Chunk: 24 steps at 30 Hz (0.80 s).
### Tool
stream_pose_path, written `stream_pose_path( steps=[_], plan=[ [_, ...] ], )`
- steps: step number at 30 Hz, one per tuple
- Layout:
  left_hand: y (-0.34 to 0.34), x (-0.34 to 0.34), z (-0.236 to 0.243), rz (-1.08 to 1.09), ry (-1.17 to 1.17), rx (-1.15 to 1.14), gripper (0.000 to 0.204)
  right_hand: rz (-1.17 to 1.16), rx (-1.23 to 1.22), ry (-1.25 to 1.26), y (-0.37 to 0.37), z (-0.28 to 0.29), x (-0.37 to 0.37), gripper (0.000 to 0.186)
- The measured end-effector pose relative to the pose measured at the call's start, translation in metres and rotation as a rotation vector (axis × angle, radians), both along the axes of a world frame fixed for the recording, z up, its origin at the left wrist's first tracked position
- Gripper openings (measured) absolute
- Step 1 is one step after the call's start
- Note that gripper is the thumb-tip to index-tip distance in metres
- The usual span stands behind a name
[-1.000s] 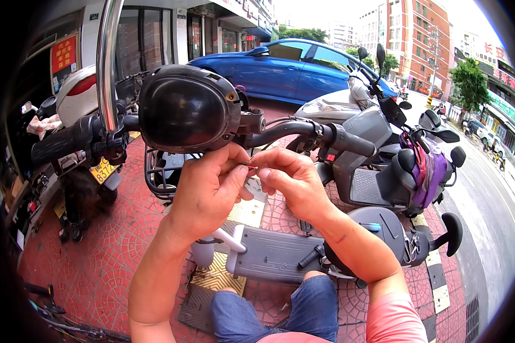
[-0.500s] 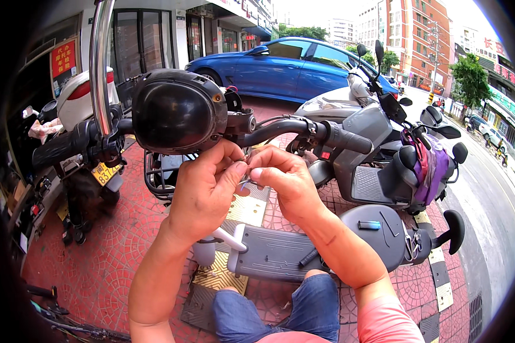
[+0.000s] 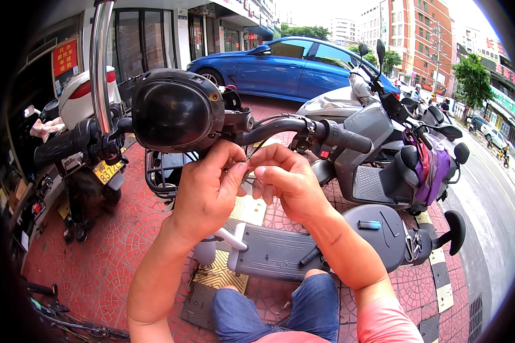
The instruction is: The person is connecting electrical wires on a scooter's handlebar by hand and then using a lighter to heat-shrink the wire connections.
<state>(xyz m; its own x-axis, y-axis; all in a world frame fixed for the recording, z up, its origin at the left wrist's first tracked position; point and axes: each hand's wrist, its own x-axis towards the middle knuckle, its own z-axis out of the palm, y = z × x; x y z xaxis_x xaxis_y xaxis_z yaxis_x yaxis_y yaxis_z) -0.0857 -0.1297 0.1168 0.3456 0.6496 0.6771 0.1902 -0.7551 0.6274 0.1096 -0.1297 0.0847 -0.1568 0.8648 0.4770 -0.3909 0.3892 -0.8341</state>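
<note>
Just below the black rounded housing [image 3: 171,111] at the handlebar's middle, both my hands meet with their fingertips nearly touching. My left hand [image 3: 209,186] pinches the end of a thin dark wire [image 3: 257,147] between thumb and forefinger. My right hand [image 3: 294,183] is closed in a pinch on that same wire, its other fingers curled below. What lies right between the fingertips is too small to make out. The scooter's handlebar [image 3: 277,126] runs to the right behind my hands, with a black grip [image 3: 349,137] at its end.
Below lie the scooter's grey footboard [image 3: 274,246] and round seat [image 3: 377,220], bearing a blue lighter-like cylinder [image 3: 369,224], a hex key [image 3: 390,224] and scissors-like tool [image 3: 409,246]. A chrome pole [image 3: 101,63] rises at left. Parked scooters [image 3: 377,166] and a blue car [image 3: 280,66] stand beyond.
My right fingers have shifted slightly, the lower ones now showing under the thumb. The dark wire shows more clearly between my hands. My left hand has barely moved.
</note>
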Motion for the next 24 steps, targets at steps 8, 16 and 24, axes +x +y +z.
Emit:
stream_pose_path(
  steps=[8, 16, 24],
  plan=[
    [0.0, 0.0, -0.001, 0.017, 0.007, 0.052, 0.006, 0.142, -0.083, -0.101, 0.004, -0.001, 0.005, 0.022],
    [-0.002, -0.001, 0.0, -0.007, -0.009, 0.005, 0.008, 0.16, -0.102, -0.081, 0.005, 0.003, 0.002, 0.021],
    [0.0, -0.005, -0.001, -0.017, 0.018, 0.019, 0.008, 0.042, -0.042, -0.164, 0.007, 0.002, -0.005, 0.02]
  ],
)
